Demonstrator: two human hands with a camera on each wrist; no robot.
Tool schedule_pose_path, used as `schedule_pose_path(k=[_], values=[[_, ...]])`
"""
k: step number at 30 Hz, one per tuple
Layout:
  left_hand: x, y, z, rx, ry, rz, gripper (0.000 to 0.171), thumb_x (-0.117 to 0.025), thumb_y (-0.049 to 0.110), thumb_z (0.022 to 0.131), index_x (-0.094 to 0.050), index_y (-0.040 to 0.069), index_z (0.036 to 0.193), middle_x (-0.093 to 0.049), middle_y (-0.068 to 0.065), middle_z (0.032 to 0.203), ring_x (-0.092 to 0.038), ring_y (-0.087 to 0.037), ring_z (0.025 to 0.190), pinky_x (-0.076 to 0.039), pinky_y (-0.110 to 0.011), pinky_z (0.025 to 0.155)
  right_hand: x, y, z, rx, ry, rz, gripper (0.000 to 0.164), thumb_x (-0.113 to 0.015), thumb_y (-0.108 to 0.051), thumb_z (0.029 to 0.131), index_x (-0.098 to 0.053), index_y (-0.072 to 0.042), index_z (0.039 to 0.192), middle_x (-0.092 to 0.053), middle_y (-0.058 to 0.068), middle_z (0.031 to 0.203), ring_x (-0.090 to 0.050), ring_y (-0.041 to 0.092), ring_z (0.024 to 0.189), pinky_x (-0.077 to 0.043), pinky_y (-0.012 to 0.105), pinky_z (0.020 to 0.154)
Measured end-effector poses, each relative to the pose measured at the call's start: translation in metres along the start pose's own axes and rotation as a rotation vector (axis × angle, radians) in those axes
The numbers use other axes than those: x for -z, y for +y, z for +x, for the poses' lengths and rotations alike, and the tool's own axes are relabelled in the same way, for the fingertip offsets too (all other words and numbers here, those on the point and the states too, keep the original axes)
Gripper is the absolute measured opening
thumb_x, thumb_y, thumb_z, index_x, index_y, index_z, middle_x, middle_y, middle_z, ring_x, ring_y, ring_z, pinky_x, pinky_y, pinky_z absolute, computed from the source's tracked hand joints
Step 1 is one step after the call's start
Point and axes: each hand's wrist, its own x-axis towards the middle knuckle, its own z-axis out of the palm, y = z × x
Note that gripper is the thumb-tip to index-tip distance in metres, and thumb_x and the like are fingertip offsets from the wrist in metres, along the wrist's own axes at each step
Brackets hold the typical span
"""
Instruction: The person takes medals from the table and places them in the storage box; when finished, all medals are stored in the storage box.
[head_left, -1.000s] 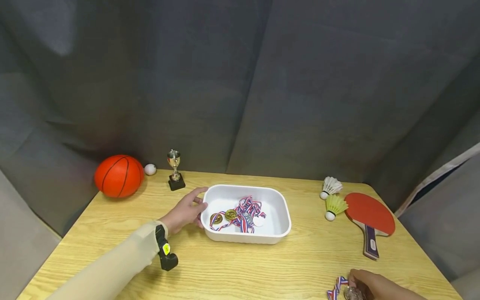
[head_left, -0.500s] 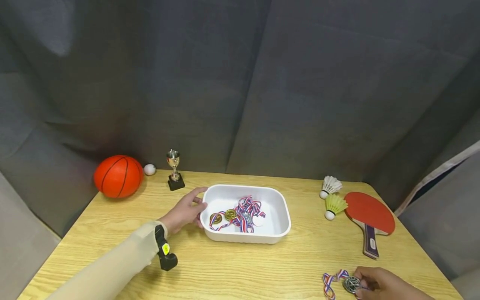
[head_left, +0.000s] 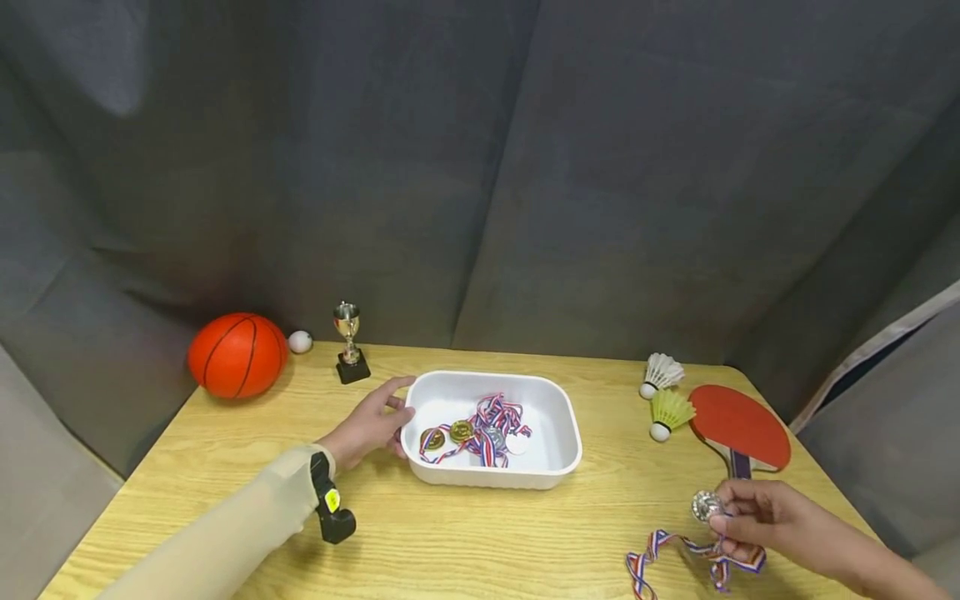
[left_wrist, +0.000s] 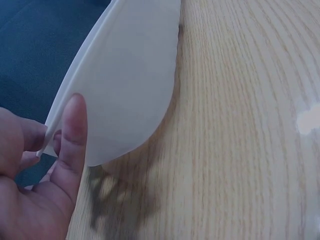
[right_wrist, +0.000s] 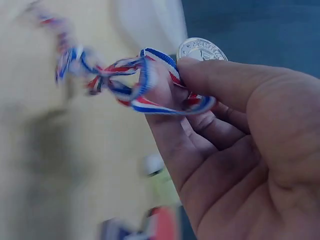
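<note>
My left hand (head_left: pixel 369 425) holds the left end of a white plastic tray (head_left: pixel 487 477); in the left wrist view its thumb (left_wrist: pixel 75 125) lies along the outer wall and fingertips are at the rim. Inside the tray are several medals, among them a gold medal (head_left: pixel 461 430), with tangled red, white and blue ribbons (head_left: pixel 498 410). At the front right, my right hand (head_left: pixel 780 525) pinches a silver medal (head_left: pixel 707 505) between thumb and fingers, raised over the table. Its striped ribbon (right_wrist: pixel 132 80) loops around the fingers and trails leftward.
An orange basketball (head_left: pixel 237 356), a small white ball (head_left: pixel 300 342) and a trophy cup (head_left: pixel 348 333) stand at the back left. To the right lie white and yellow shuttlecocks (head_left: pixel 670 410) and a red table tennis paddle (head_left: pixel 742 425), its handle partly behind my right hand. A dark curtain (head_left: pixel 480 183) backs the table.
My right hand has lifted the silver medal and moved it away from the table's front edge, its ribbon dragging along. The left hand and tray have stayed put.
</note>
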Motion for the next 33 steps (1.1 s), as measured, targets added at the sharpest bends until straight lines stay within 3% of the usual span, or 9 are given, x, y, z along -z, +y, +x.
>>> schedule_pose_path(k=[4,10,16,20,24,28,33], values=[[-0.001,-0.001,0.0,0.008,-0.001,-0.004,0.059,-0.05,0.005,0.108,-0.032,0.012,0.164,-0.048,-0.025,0.126,-0.065,-0.025,0.075,-0.066,-0.031,0.06,0.013,-0.041,0.007,0.111,0.033,-0.109,0.011,-0.047,0.004,0.108,-0.055,0.01,0.112,-0.074,-0.001,0.095,-0.069,0.009,0.081,-0.066,0.027,0.069],[-0.001,-0.001,-0.001,0.002,-0.001,-0.006,0.057,-0.049,0.004,0.109,-0.033,0.012,0.163,-0.047,-0.025,0.127,-0.064,-0.024,0.075,-0.065,-0.03,0.059,0.021,-0.109,0.026,0.209,0.188,-0.373,0.013,-0.051,0.004,0.107,-0.061,0.003,0.114,-0.074,0.002,0.096,-0.071,0.016,0.081,-0.067,0.03,0.069],[-0.001,-0.001,-0.002,0.007,-0.001,-0.004,0.057,-0.049,0.005,0.109,-0.032,0.013,0.163,-0.046,-0.024,0.127,-0.063,-0.023,0.074,-0.065,-0.031,0.06,0.024,-0.169,0.047,0.273,0.33,-0.488,0.012,-0.059,0.005,0.102,-0.063,0.001,0.112,-0.075,0.005,0.091,-0.072,0.017,0.079,-0.068,0.028,0.071],[0.0,-0.001,-0.002,0.006,0.0,-0.006,0.058,-0.049,0.005,0.109,-0.032,0.013,0.163,-0.046,-0.024,0.128,-0.063,-0.023,0.074,-0.065,-0.031,0.06,0.021,-0.2,0.066,0.274,0.466,-0.483,0.013,-0.063,0.0,0.102,-0.064,0.0,0.115,-0.077,0.005,0.094,-0.074,0.016,0.082,-0.068,0.024,0.076],[0.001,-0.001,-0.003,0.001,-0.001,-0.01,0.058,-0.049,0.005,0.109,-0.032,0.013,0.164,-0.046,-0.024,0.128,-0.063,-0.022,0.072,-0.066,-0.032,0.061,0.016,-0.218,0.095,0.34,0.541,-0.345,0.016,-0.065,-0.007,0.103,-0.063,0.003,0.116,-0.079,0.004,0.099,-0.076,0.013,0.085,-0.068,0.023,0.079],[0.001,-0.001,-0.004,0.001,0.003,-0.018,0.058,-0.049,0.004,0.109,-0.032,0.013,0.163,-0.046,-0.024,0.127,-0.062,-0.021,0.071,-0.066,-0.033,0.061,0.014,-0.219,0.129,0.425,0.534,-0.185,0.019,-0.063,-0.01,0.104,-0.06,0.006,0.114,-0.078,0.002,0.101,-0.076,0.01,0.086,-0.067,0.023,0.08],[0.0,0.0,-0.003,0.008,0.009,-0.007,0.058,-0.049,0.005,0.109,-0.032,0.013,0.164,-0.046,-0.024,0.129,-0.063,-0.022,0.073,-0.067,-0.033,0.061,0.011,-0.201,0.165,0.328,0.552,-0.198,0.025,-0.056,-0.017,0.109,-0.056,0.006,0.118,-0.075,-0.004,0.099,-0.075,0.006,0.086,-0.067,0.02,0.082]])
